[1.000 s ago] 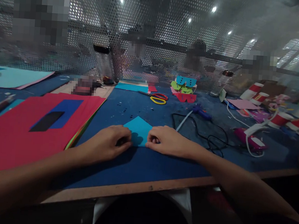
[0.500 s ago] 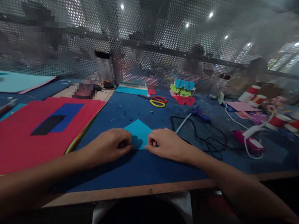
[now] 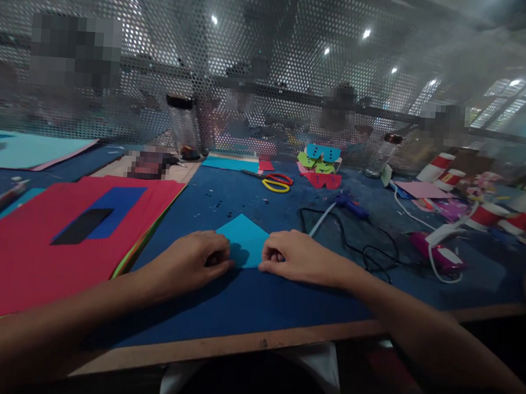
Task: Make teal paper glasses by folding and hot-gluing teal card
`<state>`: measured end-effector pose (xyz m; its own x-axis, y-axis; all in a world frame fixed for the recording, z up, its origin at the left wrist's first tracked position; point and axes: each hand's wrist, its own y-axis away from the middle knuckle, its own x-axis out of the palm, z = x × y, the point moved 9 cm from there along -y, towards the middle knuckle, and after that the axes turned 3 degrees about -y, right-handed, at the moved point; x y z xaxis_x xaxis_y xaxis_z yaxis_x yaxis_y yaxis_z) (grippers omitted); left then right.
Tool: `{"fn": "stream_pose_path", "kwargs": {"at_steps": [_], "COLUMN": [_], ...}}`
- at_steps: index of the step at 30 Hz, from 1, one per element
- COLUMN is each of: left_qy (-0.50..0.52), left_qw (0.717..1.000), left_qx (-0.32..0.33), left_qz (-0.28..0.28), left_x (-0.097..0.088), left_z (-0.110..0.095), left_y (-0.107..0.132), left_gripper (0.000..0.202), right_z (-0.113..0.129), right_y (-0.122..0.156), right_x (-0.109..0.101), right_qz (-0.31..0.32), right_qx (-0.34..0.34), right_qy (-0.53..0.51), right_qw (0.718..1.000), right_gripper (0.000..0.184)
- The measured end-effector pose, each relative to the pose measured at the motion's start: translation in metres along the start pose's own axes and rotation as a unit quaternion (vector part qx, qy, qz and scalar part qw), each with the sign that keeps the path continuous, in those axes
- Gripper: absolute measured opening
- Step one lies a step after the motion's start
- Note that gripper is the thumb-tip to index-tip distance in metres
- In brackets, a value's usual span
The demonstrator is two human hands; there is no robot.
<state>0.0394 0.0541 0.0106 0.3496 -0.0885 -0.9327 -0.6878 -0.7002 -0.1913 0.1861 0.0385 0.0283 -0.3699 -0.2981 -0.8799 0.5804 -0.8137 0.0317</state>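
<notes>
A sheet of light-blue paper [image 3: 245,241] lies on the blue tabletop in front of me, with one pointed corner facing away and a straight edge towards me. My left hand [image 3: 207,254] is closed on the paper's left side, fingers curled and thumb at the near edge. On the right side my right hand [image 3: 288,254] grips it the same way, fingers bent in and thumb low. Both hands cover the side corners of the paper. Beyond it rest scissors [image 3: 276,186] with red and yellow handles.
Red paper sheets [image 3: 59,273] with blue and black pieces lie at left. A blue glue gun [image 3: 352,207] and its black cable sit at right, near a magenta device [image 3: 437,254]. Cut-out paper masks [image 3: 323,153] and a glass bottle [image 3: 182,128] stand before a perforated metal screen [image 3: 272,59].
The view has tilted slightly, so the scene sits a little lower. Both hands stay closed at the sides of the light-blue paper, almost unmoved.
</notes>
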Motion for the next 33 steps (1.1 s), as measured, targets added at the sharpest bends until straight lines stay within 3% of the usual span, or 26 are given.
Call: {"fn": "stream_pose_path", "kwargs": {"at_steps": [11, 33], "left_qy": [-0.005, 0.012], "left_qw": [1.000, 1.000], "left_qx": [0.008, 0.001], "left_qz": [0.001, 0.015], "left_x": [0.004, 0.009], "left_z": [0.005, 0.012], "left_y": [0.000, 0.002], "left_gripper": [0.023, 0.026], "right_z": [-0.003, -0.004], "right_y": [-0.001, 0.005], "right_x": [-0.001, -0.006], "right_qz": [-0.004, 0.039], "right_qx": [0.032, -0.029], "right_qy": [0.013, 0.020], "right_qw": [0.999, 0.999], "right_gripper": [0.014, 0.008]}}
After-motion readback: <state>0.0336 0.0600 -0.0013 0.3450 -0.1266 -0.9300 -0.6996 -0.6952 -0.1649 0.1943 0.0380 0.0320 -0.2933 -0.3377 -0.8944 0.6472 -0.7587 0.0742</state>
